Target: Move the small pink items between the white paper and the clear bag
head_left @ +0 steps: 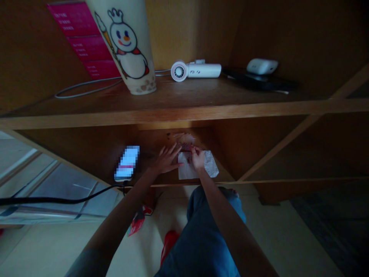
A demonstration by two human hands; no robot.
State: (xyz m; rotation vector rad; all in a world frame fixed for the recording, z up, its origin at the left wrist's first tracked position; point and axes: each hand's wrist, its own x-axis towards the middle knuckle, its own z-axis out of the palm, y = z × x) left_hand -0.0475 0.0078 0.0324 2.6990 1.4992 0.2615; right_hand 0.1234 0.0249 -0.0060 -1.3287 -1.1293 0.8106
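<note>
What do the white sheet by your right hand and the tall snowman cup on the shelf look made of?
The white sheet looks like thin, matte tissue paper, with soft creases along its edge. The snowman cup looks like smooth, printed coated paper or plastic; its rigid, upright shape fits either, and the picture can't settle which.

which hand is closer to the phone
Left. The left hand is nearer, to the right of the phone in view and not touching it. The right hand is farther off, beyond the left hand, over the white tissue.
</note>
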